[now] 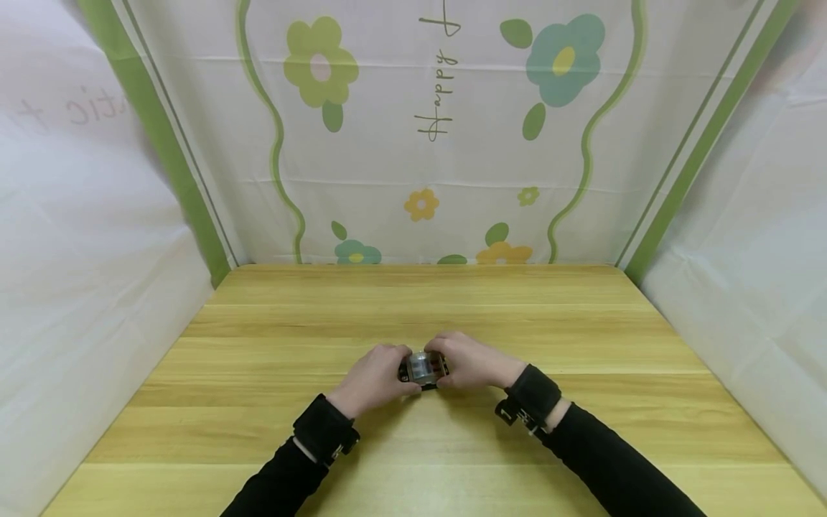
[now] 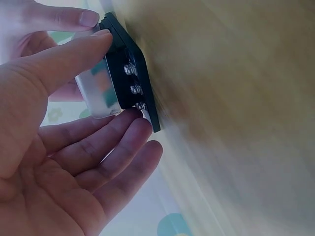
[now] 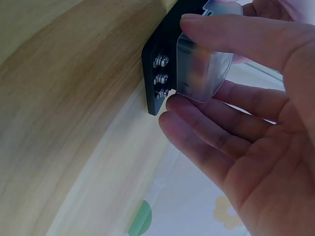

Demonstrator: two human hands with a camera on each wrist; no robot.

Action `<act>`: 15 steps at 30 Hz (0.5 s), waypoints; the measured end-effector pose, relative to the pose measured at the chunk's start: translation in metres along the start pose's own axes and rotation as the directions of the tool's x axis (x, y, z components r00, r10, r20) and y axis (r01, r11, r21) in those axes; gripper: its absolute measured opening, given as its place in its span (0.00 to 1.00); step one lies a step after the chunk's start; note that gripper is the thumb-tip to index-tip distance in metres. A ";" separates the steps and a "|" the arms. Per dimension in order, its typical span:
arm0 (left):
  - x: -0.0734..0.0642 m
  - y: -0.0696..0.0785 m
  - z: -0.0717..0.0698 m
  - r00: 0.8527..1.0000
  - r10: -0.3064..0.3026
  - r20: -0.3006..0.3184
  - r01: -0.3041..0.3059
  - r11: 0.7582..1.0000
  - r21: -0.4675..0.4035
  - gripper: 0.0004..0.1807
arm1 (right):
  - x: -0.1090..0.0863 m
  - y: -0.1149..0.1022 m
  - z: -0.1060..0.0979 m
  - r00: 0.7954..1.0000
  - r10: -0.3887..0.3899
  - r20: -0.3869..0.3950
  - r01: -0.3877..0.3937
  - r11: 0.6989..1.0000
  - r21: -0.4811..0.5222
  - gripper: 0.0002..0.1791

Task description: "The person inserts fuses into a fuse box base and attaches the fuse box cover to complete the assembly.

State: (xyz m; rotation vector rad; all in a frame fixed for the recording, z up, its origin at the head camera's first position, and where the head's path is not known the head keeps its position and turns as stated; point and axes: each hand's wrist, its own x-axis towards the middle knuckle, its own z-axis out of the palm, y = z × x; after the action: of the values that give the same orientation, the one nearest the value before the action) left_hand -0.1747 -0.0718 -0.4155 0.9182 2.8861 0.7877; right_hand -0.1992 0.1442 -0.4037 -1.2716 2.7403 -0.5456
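A small fuse box with a black base and a clear cover is held between both hands over the middle of the table. My left hand grips one end, thumb on the near side and fingers on the far side. On the opposite end my right hand holds it the same way. Metal screw terminals stick out along each end of the base. Through the cover some orange and green shows. In both wrist views the base lies close against the wood.
The wooden table extends around the hands. A white flowered cloth hangs at its back edge, with white cloth walls on the left and right. Black straps with small devices sit on both wrists.
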 end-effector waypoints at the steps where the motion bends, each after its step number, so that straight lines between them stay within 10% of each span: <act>1: 0.000 0.000 0.000 1.000 0.002 0.000 -0.002 1.000 0.001 0.23 | 0.000 0.000 0.000 1.000 0.001 0.004 -0.001 1.000 -0.001 0.29; 15: -0.001 0.001 -0.002 1.000 0.026 0.010 -0.026 1.000 0.012 0.23 | 0.003 0.002 -0.002 0.998 -0.029 0.050 0.029 1.000 0.002 0.26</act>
State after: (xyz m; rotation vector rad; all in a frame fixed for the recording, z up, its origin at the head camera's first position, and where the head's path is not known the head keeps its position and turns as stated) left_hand -0.1741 -0.0729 -0.4134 0.9601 2.8789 0.7659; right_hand -0.2034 0.1435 -0.4021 -1.3087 2.6843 -0.5114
